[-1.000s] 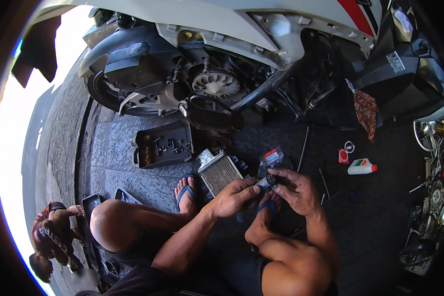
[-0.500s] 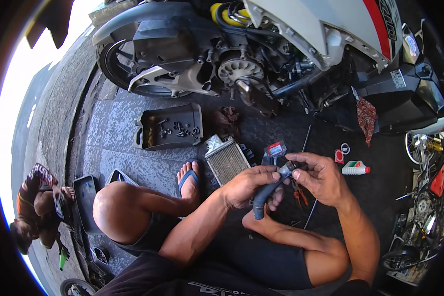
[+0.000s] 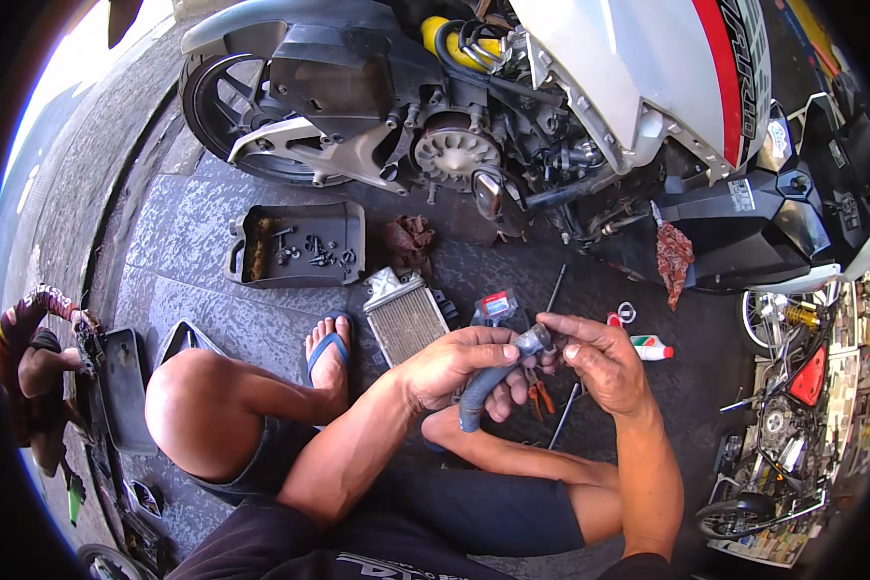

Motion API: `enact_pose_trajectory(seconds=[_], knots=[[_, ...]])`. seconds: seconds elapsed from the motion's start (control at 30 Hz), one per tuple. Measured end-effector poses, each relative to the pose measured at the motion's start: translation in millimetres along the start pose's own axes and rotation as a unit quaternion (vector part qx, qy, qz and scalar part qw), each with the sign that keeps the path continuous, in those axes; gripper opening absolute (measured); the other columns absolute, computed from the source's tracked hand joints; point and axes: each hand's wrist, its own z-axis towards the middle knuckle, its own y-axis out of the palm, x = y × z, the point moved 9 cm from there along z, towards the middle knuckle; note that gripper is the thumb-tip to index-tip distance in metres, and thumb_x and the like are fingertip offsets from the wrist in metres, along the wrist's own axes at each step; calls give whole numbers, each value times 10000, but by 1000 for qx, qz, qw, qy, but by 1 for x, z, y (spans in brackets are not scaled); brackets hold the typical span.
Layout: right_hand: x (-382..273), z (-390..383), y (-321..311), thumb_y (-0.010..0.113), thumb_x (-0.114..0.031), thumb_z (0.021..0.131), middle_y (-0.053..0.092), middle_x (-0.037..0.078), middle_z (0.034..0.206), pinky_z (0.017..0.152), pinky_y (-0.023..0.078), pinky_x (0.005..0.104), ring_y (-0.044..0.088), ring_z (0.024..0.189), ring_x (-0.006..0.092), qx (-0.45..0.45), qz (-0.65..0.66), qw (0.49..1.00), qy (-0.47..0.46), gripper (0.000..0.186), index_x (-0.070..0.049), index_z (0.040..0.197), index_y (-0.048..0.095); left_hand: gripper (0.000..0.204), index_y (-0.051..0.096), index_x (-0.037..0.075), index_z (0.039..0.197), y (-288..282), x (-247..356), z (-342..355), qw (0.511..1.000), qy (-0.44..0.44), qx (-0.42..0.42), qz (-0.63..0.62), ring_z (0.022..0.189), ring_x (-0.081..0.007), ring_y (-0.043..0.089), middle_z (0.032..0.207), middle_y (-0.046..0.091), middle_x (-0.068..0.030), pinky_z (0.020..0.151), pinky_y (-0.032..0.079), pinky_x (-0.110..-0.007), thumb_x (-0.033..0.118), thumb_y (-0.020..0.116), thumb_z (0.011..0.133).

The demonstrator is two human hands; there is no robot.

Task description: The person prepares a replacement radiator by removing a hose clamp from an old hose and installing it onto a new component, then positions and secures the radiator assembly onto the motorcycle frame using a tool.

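My left hand (image 3: 454,369) grips a curved, dark rubber hose (image 3: 478,394) whose upper end carries a metal fitting (image 3: 534,340). The fingers of my right hand (image 3: 604,372) are pinched around that upper end, partly hidden by it. Just below and right of the hose lie orange-handled pliers (image 3: 541,400). A finned radiator (image 3: 404,324) rests on the floor behind my left hand, and a small plastic package with a red label (image 3: 496,307) lies beyond my fingers.
A partly stripped white scooter (image 3: 609,68) spans the top. Around me are a tray (image 3: 343,227) of bolts, a rag (image 3: 406,246), a bottle (image 3: 651,346) and a long rod (image 3: 557,286). Another person (image 3: 39,358) crouches at left; a second motorcycle (image 3: 778,416) stands right.
Since a second ago my hands have raised the curved hose into clearer view, tilted along my left palm. The view has shifted, showing more of the scooter and the right-hand motorcycle.
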Motion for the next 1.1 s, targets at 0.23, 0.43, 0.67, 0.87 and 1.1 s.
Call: enact_pose_trajectory(seconds=[0.23, 0.43, 0.67, 0.87, 1.1], knots=[[1, -1, 5, 615, -79, 950, 682, 80, 973, 813, 526, 247, 634, 866, 102, 22, -58, 998, -4, 380, 64, 1297, 555, 376, 527, -73, 1168, 2, 0, -4, 1000, -17, 12, 8, 627, -196, 682, 893, 671, -186, 576, 576, -255, 262, 545, 997], [10, 4, 0, 642, -66, 936, 675, 62, 980, 768, 527, 241, 631, 844, 97, 52, -23, 998, -12, 329, 53, 1236, 580, 307, 539, -30, 1127, -4, -5, 0, 999, -24, 39, 20, 561, -166, 645, 818, 658, -136, 532, 547, -246, 253, 533, 1008], [-6, -2, -12, 608, 39, 895, 608, 43, 1021, 742, 524, 242, 616, 850, 100, 105, -107, 987, -57, 309, 56, 1203, 610, 284, 561, -23, 1086, -8, -7, 2, 996, -44, 54, 49, 556, -139, 631, 805, 653, -120, 518, 531, -237, 249, 543, 1008], [-35, -6, 14, 619, 102, 793, 564, 101, 1008, 728, 532, 291, 636, 854, 179, 99, -394, 909, -92, 335, 4, 1108, 679, 265, 584, -19, 1037, -15, -10, 3, 984, -47, 94, 141, 580, -103, 597, 791, 647, -89, 534, 496, -222, 242, 558, 1003], [-46, -11, 39, 620, 89, 771, 566, 162, 1043, 753, 536, 422, 636, 905, 343, 122, -559, 800, -181, 349, 2, 1109, 630, 247, 568, -10, 1056, -14, -8, 4, 982, -39, 108, 150, 580, -115, 599, 796, 649, -88, 542, 495, -234, 231, 554, 1006]])
